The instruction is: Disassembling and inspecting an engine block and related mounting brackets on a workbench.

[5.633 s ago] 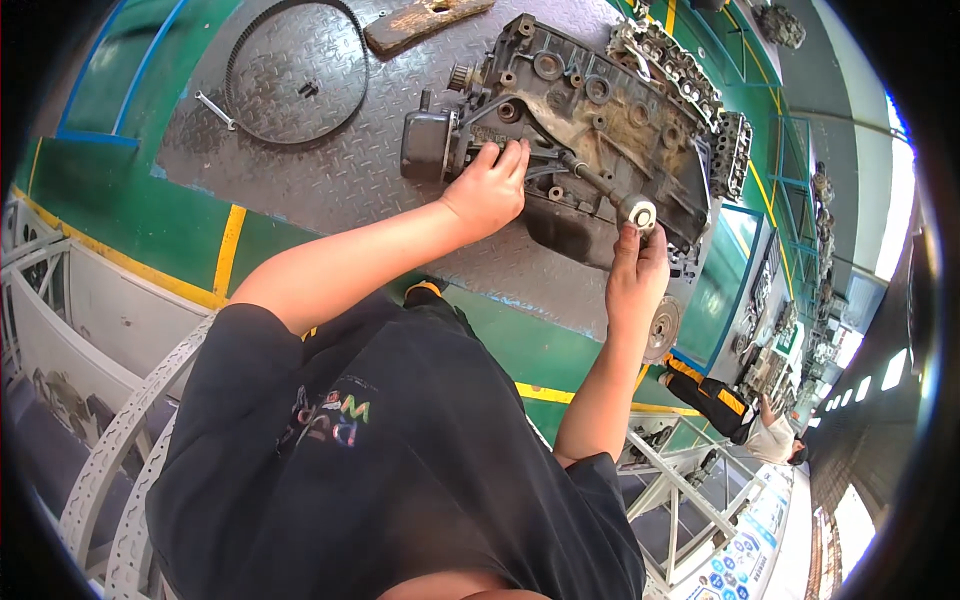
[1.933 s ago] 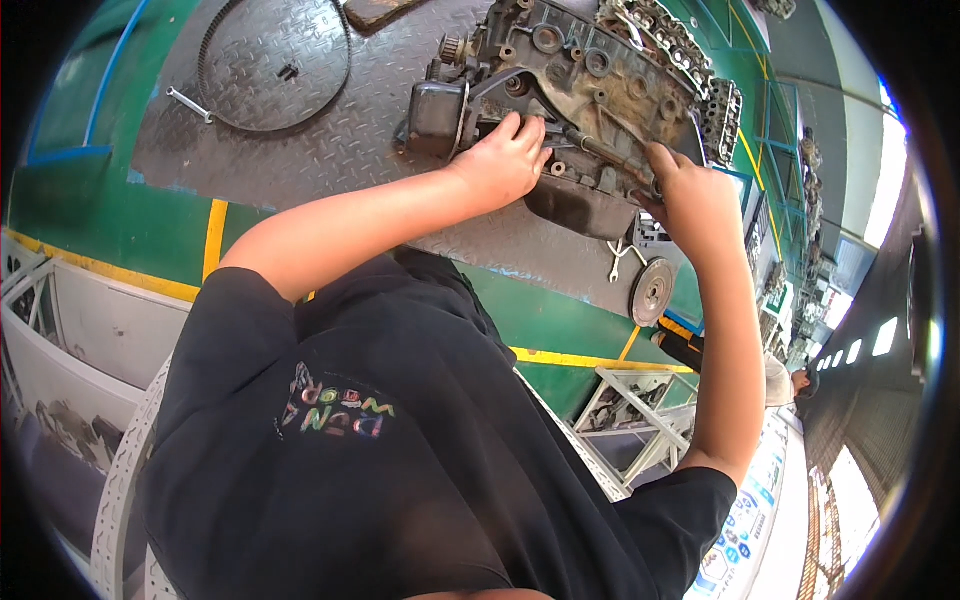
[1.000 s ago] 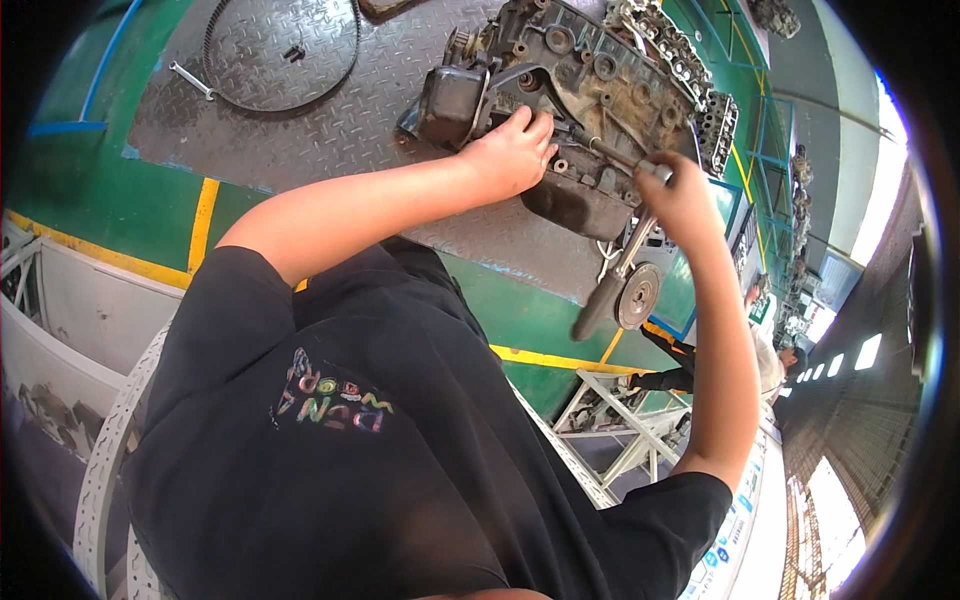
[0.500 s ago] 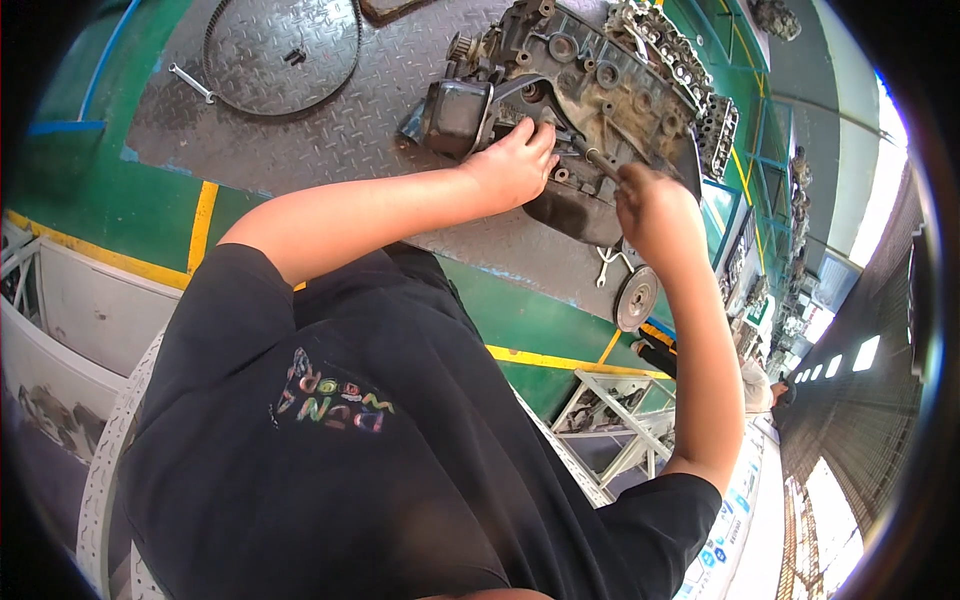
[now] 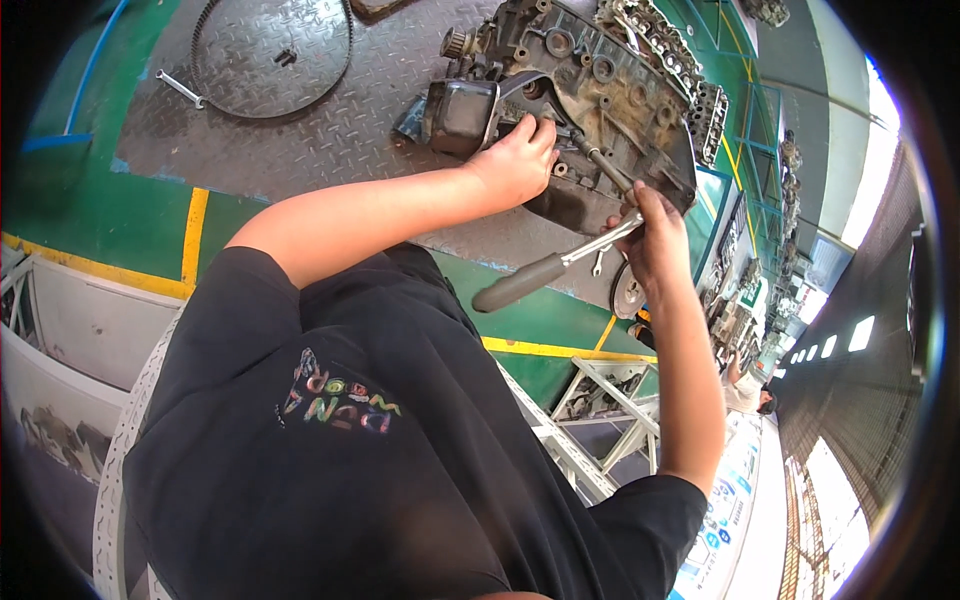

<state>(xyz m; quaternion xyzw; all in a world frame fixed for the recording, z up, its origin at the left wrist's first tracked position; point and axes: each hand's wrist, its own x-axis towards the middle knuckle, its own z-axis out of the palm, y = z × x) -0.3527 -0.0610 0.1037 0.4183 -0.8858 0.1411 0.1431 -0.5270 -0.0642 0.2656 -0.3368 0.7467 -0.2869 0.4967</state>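
I have the right hand (image 5: 652, 235) closed around the head of a ratchet wrench (image 5: 520, 283), whose dark grip sticks out to the left, over the near edge of the metal surface (image 5: 400, 95) and the green floor. From beside that hand a long steel shaft (image 5: 606, 168) runs up and left to the near side of the engine block (image 5: 635, 125); I can't make out what its far end sits on

My left hand (image 5: 515, 163) lies against the same side of the block, fingers bent and close together, fingertips down near the shaft's far end. I cannot tell whether they grip anything, because the hand itself hides the spot. Just left of it is a boxy black part (image 5: 462, 115), with a toothed pulley (image 5: 457, 42) above

The block rests on the treadplate surface, right of centre. Off to its left I see a large toothed belt (image 5: 348, 62) laid in a loop around a few small dark bolts (image 5: 285, 57), with a spanner (image 5: 180, 90) just outside the loop. Beyond the right hand, a round metal disc (image 5: 628, 292) is partly covered by the forearm
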